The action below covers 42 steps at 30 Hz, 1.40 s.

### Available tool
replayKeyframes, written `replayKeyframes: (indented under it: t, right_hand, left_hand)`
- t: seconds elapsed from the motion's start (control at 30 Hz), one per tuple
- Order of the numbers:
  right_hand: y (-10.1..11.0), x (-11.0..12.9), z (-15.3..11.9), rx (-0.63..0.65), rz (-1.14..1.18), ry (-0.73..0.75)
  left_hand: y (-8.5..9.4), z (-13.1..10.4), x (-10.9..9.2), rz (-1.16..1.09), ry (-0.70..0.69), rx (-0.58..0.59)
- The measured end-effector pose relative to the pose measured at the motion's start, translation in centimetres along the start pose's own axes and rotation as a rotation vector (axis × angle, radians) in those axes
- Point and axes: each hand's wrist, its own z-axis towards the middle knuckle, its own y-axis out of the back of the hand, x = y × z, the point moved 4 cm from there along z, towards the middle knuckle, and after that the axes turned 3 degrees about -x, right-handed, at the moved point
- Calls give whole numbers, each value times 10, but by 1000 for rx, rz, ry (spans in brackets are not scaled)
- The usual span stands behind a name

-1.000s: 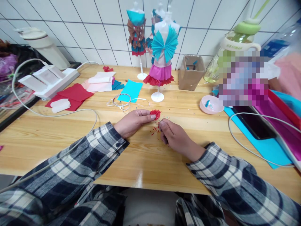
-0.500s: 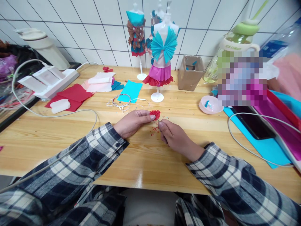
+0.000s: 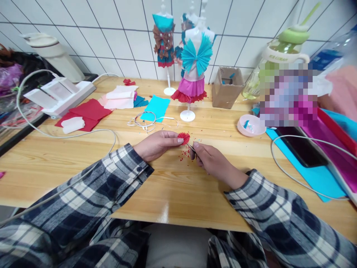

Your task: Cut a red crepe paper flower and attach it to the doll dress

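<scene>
Though cluttered, glossy table (image 3: 181, 197), tiled wall (image 3: 122, 48).

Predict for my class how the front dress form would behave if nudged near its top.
The front dress form would probably tip rather than slide: its torso sits high on a thin stem above a small round base. The pleated turquoise bow looks light and papery, so it may crease if pushed. The ruffled skirt would likely flex.

- Square brown cardboard box (image 3: 224, 93): right of front white plastic mannequin (image 3: 199, 29)
- Round pink plastic bowl (image 3: 251, 131): right, before box
- Flat black phone (image 3: 303, 148): on blue sheet (image 3: 322, 180)
</scene>
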Motion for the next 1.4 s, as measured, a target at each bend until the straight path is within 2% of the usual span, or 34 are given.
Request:
replayKeyframes:
  t: [0.27,0.43,1.4]
  right_hand:
    - [1,6,-1,60,-19,40]
    - [1,8,0,75,-70,57]
    - [-1,4,1,130,4,42]
  left_hand:
    - [-3,-2,-3,70,54,64]
    - [-1,-2,-1,91,61,51]
    - [-2,-3,-2,121,81,66]
